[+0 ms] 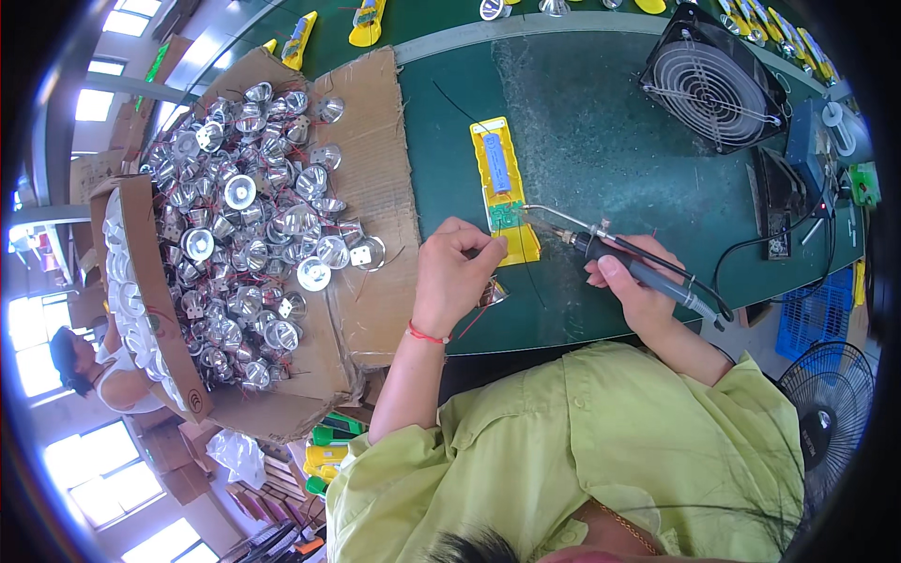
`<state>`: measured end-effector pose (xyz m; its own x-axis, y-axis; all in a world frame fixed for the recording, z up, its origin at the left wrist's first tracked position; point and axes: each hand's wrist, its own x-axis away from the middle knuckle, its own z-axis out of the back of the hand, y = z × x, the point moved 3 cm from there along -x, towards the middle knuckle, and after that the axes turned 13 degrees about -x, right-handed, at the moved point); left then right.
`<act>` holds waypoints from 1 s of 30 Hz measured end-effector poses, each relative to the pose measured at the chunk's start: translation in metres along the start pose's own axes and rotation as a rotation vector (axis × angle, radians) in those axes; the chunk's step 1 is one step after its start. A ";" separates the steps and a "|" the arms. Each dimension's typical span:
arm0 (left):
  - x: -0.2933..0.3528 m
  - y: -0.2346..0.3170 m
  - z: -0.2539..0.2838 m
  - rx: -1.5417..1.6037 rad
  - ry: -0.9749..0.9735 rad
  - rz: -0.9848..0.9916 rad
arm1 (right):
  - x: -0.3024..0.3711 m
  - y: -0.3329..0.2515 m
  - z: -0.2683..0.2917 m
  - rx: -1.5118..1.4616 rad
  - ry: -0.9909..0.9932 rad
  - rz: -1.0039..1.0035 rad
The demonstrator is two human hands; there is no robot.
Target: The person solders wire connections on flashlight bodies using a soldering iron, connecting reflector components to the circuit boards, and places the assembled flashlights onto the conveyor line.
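A yellow flashlight housing (484, 169) lies on the green table mat, with a blue cylindrical battery (496, 161) and a small green circuit board (505, 216) in it. My right hand (640, 289) grips a soldering iron (636, 269) with a thin metal feed tube alongside. The tube's end and the iron's tip reach the board's right edge. At the board's left, my left hand (458, 272) is closed, thumb and forefinger pinched near the housing; what they hold is too small to make out. A silver reflector (493, 294) with a red wire sits beside that hand, partly hidden.
Many silver reflectors (246, 220) with red wires are heaped on cardboard (371, 188) at the left. A square metal-grilled fan (715, 83) stands back right, near a soldering station (815, 150). More yellow housings (366, 21) line the far side. Another person (103, 369) is at far left.
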<state>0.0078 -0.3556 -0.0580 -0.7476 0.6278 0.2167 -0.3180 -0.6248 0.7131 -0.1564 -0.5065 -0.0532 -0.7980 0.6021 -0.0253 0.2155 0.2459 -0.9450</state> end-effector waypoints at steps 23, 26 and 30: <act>0.070 0.032 0.020 -0.442 0.210 -0.642 | 0.029 -0.018 0.049 0.088 0.133 0.310; 0.057 -0.024 0.019 -0.022 0.106 -0.194 | 0.028 -0.020 0.050 0.083 0.125 0.331; 0.059 -0.023 0.021 0.103 0.175 -0.104 | 0.029 -0.028 0.044 0.106 0.028 0.127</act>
<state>-0.0170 -0.2944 -0.0480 -0.8065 0.5906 0.0264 -0.3437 -0.5048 0.7919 -0.2105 -0.5297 -0.0420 -0.7520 0.6442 -0.1396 0.2524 0.0858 -0.9638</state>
